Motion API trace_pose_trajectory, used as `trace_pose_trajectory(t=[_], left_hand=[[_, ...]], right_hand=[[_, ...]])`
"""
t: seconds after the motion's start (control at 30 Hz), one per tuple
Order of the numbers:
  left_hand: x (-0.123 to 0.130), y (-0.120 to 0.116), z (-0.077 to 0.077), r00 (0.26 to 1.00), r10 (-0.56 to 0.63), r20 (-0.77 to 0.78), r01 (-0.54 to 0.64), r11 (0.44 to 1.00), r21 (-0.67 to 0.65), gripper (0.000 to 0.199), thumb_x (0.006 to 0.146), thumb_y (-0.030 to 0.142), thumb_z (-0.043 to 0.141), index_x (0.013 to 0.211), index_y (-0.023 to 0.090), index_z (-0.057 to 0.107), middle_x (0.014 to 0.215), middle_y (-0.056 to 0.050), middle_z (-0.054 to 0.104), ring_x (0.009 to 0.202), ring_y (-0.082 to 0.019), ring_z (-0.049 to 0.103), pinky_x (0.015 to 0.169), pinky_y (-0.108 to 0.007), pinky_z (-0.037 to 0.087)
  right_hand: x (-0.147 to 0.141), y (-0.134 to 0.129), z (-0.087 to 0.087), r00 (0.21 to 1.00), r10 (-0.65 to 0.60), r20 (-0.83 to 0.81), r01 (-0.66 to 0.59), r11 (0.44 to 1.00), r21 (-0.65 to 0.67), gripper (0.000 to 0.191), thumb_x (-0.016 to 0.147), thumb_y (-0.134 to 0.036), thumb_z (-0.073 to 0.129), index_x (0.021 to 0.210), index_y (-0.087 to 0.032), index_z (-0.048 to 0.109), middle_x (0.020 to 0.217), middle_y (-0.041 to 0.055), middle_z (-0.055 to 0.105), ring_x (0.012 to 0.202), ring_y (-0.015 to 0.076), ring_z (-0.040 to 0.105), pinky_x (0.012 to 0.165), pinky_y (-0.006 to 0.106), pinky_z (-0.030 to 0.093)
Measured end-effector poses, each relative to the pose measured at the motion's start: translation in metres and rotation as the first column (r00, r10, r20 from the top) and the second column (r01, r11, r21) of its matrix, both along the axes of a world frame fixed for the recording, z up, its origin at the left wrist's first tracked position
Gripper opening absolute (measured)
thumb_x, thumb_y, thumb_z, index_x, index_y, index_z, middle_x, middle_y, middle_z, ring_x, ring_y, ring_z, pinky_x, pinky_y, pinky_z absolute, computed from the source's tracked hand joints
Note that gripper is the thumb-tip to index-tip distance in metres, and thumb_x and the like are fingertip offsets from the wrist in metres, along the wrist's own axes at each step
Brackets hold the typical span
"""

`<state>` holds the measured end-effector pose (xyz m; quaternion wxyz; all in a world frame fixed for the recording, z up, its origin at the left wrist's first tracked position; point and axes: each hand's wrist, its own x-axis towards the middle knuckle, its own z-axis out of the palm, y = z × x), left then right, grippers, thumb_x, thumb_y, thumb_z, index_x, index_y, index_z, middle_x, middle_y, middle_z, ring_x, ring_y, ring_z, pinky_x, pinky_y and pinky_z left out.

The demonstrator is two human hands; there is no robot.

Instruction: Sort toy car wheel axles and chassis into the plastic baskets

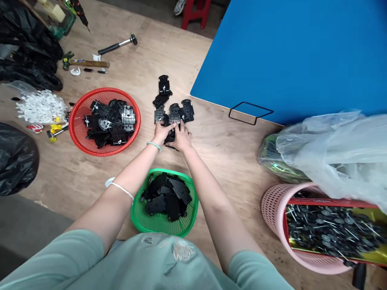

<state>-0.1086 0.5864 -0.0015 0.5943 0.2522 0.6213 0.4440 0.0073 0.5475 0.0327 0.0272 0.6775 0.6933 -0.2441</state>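
Observation:
My left hand (162, 133) and my right hand (182, 137) meet over a small group of black plastic parts on the wooden table. Both have their fingers closed around a black plastic part (169, 136), thumbs close together, and much of it is hidden under them. Just beyond the fingertips lie similar black parts (187, 110), with two more (163, 84) farther up. Closest to my body, between the forearms, is a green basket (193, 217) of flat black pieces. To the left, a red basket (75, 139) holds a heap of black parts with metal bits.
Two hammers (116, 47), a screwdriver (80, 14) and white plastic pieces (42, 105) lie at left. A blue board (272, 52) covers the back right. At right, a pink basket (272, 201) supports a tray of black wheels on metal axles (332, 229), beside plastic bags (338, 149).

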Motion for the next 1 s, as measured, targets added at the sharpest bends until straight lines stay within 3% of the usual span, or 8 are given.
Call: trace_pose_trajectory(t=[0.13, 0.33, 0.53, 0.63, 0.7, 0.77, 0.87, 1.0], left_hand=[[-0.003, -0.018, 0.006, 0.999, -0.009, 0.053, 0.011, 0.999, -0.048, 0.035, 0.071, 0.020, 0.087, 0.082, 0.019, 0.054, 0.076, 0.004, 0.062, 0.073, -0.013, 0.062, 0.078, -0.028, 0.053], [-0.015, -0.030, 0.034, 0.972, -0.094, 0.214, 0.127, 0.981, -0.145, 0.022, 0.073, 0.008, 0.066, 0.090, 0.020, 0.056, 0.076, 0.002, 0.063, 0.077, -0.017, 0.065, 0.085, -0.033, 0.055], [-0.040, -0.064, 0.088, 0.955, -0.204, 0.214, 0.200, 0.979, 0.042, 0.036, 0.079, 0.013, 0.064, 0.115, 0.017, 0.058, 0.102, -0.002, 0.069, 0.102, -0.021, 0.069, 0.100, -0.040, 0.056], [-0.064, -0.119, 0.129, 0.953, -0.280, 0.113, 0.261, 0.952, 0.160, 0.045, 0.083, 0.018, 0.066, 0.127, 0.019, 0.057, 0.120, -0.004, 0.069, 0.122, -0.026, 0.065, 0.108, -0.043, 0.053], [-0.081, -0.172, 0.145, 0.941, -0.335, 0.050, 0.322, 0.930, 0.177, 0.050, 0.084, 0.023, 0.068, 0.133, 0.023, 0.056, 0.130, -0.004, 0.068, 0.129, -0.028, 0.062, 0.111, -0.044, 0.052], [-0.096, -0.226, 0.144, 0.923, -0.384, -0.004, 0.382, 0.916, 0.122, 0.052, 0.086, 0.031, 0.069, 0.135, 0.024, 0.057, 0.132, -0.006, 0.069, 0.129, -0.029, 0.063, 0.113, -0.046, 0.051], [-0.114, -0.288, 0.117, 0.859, -0.495, -0.133, 0.497, 0.867, -0.017, 0.049, 0.083, 0.035, 0.072, 0.129, 0.020, 0.062, 0.127, -0.012, 0.072, 0.124, -0.033, 0.066, 0.113, -0.054, 0.052], [-0.130, -0.300, 0.094, 0.729, -0.522, -0.443, 0.585, 0.811, 0.007, 0.046, 0.085, 0.036, 0.070, 0.128, 0.021, 0.064, 0.137, -0.015, 0.068, 0.133, -0.035, 0.062, 0.117, -0.057, 0.048]], right_hand=[[0.018, -0.031, -0.004, 0.978, 0.009, -0.207, 0.010, 0.996, 0.092, 0.103, 0.074, -0.031, 0.089, 0.162, -0.024, 0.037, 0.170, 0.0198, 0.024, 0.153, 0.0397, 0.034, 0.123, 0.056, 0.037], [0.028, -0.051, 0.000, 0.899, -0.019, -0.438, 0.082, 0.989, 0.126, 0.076, 0.075, -0.015, 0.075, 0.148, -0.022, 0.054, 0.151, 0.0157, 0.046, 0.146, 0.0304, 0.046, 0.124, 0.046, 0.039], [0.019, -0.086, 0.063, 0.881, 0.050, -0.471, 0.067, 0.971, 0.229, 0.067, 0.083, -0.014, 0.066, 0.148, -0.025, 0.055, 0.152, 0.0126, 0.047, 0.149, 0.0326, 0.043, 0.125, 0.052, 0.038], [0.007, -0.142, 0.102, 0.880, 0.071, -0.470, 0.062, 0.964, 0.260, 0.063, 0.086, -0.017, 0.065, 0.147, -0.029, 0.057, 0.155, 0.0117, 0.044, 0.150, 0.0358, 0.041, 0.124, 0.059, 0.038], [-0.002, -0.194, 0.114, 0.876, 0.095, -0.473, 0.043, 0.961, 0.272, 0.060, 0.087, -0.017, 0.066, 0.145, -0.031, 0.058, 0.156, 0.0121, 0.044, 0.149, 0.0360, 0.043, 0.123, 0.060, 0.042], [-0.011, -0.248, 0.110, 0.877, 0.107, -0.469, 0.018, 0.967, 0.254, 0.056, 0.088, -0.020, 0.067, 0.142, -0.030, 0.059, 0.153, 0.0146, 0.046, 0.147, 0.0367, 0.047, 0.121, 0.062, 0.045], [-0.018, -0.303, 0.094, 0.897, 0.072, -0.437, -0.030, 0.994, 0.102, 0.059, 0.084, -0.030, 0.079, 0.140, -0.028, 0.059, 0.151, 0.0178, 0.050, 0.142, 0.0411, 0.052, 0.114, 0.065, 0.051], [-0.008, -0.307, 0.092, 0.908, 0.044, -0.416, -0.030, 0.999, 0.040, 0.061, 0.081, -0.057, 0.084, 0.132, -0.029, 0.065, 0.140, 0.0161, 0.062, 0.125, 0.0411, 0.065, 0.103, 0.062, 0.057]])
